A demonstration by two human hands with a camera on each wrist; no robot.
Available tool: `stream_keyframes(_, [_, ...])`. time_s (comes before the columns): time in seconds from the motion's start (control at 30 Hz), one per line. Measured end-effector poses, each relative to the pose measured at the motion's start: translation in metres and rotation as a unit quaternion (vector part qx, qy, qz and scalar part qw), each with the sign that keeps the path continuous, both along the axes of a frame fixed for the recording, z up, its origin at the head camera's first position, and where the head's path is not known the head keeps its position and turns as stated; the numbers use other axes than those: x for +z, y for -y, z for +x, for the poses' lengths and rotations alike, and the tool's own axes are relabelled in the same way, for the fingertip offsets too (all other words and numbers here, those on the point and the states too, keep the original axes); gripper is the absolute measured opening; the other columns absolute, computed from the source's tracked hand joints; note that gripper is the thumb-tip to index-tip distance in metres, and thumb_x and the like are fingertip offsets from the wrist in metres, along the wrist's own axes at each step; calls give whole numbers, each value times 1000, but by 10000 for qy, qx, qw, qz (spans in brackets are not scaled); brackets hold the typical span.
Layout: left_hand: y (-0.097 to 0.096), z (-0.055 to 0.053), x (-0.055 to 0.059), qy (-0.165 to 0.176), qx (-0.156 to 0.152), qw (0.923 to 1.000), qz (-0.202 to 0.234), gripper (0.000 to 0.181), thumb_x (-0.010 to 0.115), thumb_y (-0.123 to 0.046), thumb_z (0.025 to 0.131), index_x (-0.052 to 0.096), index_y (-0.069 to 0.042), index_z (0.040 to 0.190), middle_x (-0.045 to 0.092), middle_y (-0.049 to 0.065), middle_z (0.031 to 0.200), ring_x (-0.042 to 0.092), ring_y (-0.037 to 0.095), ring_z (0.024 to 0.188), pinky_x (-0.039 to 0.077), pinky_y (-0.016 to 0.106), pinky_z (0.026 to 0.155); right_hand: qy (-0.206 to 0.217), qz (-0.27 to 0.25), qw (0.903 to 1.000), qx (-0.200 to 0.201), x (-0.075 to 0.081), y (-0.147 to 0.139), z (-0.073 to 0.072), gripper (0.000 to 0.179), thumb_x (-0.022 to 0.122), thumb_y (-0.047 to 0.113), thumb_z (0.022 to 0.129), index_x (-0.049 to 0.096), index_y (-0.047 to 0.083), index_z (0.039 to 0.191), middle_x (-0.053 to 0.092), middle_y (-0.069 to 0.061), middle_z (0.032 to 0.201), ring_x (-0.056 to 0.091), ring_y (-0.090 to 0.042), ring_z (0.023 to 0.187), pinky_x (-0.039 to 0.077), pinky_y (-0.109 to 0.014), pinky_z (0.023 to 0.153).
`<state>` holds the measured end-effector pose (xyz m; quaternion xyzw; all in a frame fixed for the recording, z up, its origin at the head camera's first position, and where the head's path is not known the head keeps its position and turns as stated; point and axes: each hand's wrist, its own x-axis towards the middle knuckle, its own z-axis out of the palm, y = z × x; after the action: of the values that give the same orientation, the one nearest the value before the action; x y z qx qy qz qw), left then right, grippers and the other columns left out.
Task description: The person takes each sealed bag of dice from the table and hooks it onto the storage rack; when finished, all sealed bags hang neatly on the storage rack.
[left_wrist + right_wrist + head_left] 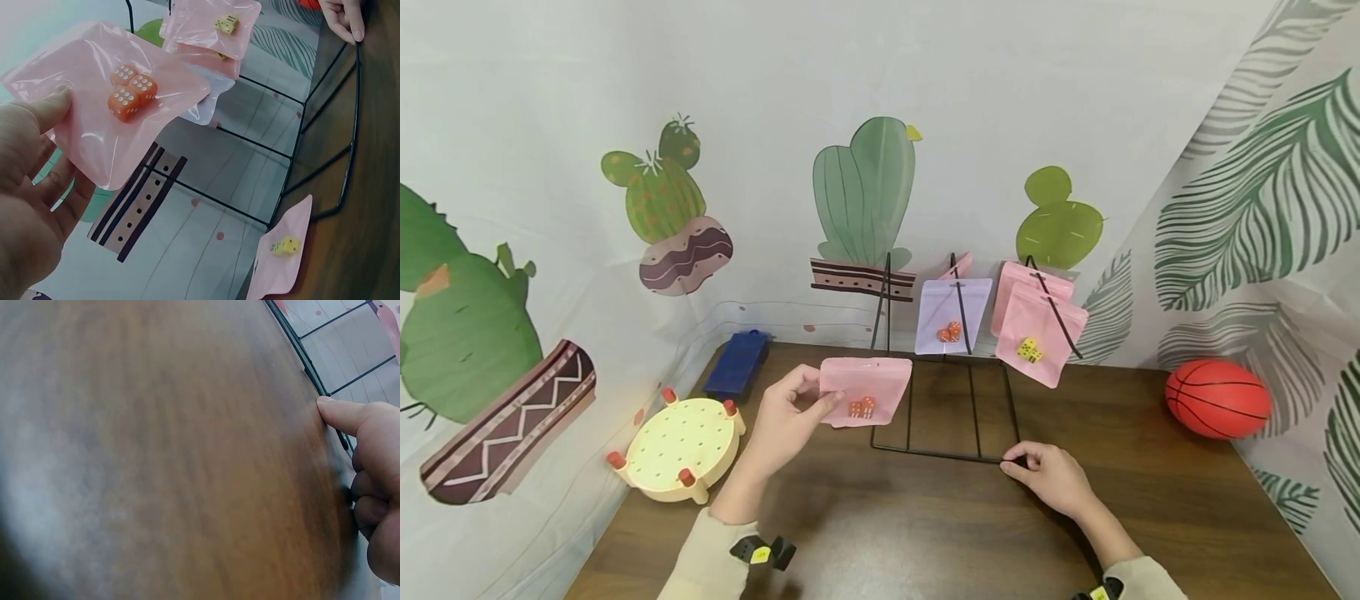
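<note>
My left hand (784,421) pinches a pink zip pouch (842,379) by its left side, thumb in front. Orange dice (133,94) show through the pouch, which is held up in front of the left part of a black wire display rack (940,455). At the rack's front right corner, my right hand (1056,477) pinches the base wire between thumb and forefinger. From the rack's middle arm hangs a lilac pouch (934,304) with orange dice, a pink one behind it. Pink pouches (1026,312) hang on the right arm, the front one holding yellow dice.
Another pink pouch (269,275) with yellow dice lies on the wooden table (925,533) by the rack's base. To the left stand a cream pegged disc (681,446) and a blue box (737,364). A red basketball (1217,398) is at the right.
</note>
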<state>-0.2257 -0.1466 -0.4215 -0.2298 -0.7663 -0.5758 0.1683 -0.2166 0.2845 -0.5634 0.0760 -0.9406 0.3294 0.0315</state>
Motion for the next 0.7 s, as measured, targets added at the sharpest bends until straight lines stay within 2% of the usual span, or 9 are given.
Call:
stream_keyframes(0.33, [-6, -11, -7, -8, 38, 9998, 196, 18, 78, -3, 92, 68, -10, 105, 78, 5, 95, 67, 20, 75, 53, 26, 65, 19, -15, 10000, 12, 0, 1, 0, 10, 84, 37, 88, 75, 35, 93, 30, 12, 59, 24, -4, 53, 21, -25, 51])
stream_keyframes(0.53, [-8, -16, -12, -28, 131, 9995, 273, 14, 79, -10, 93, 68, -13, 102, 77, -1, 93, 66, 19, 76, 53, 27, 67, -20, 17, 10000, 1, 0, 1, 0, 10, 84, 37, 88, 75, 35, 93, 30, 13, 59, 24, -4, 53, 21, -25, 50])
stream_keyframes(0.7, [-13, -22, -12, 33, 249, 9988, 432, 16, 80, -10, 92, 67, -9, 101, 78, 4, 94, 67, 18, 75, 54, 26, 66, -63, 13, 10000, 15, 1, 1, 0, 10, 84, 36, 88, 75, 35, 93, 30, 13, 59, 24, -4, 53, 21, -25, 50])
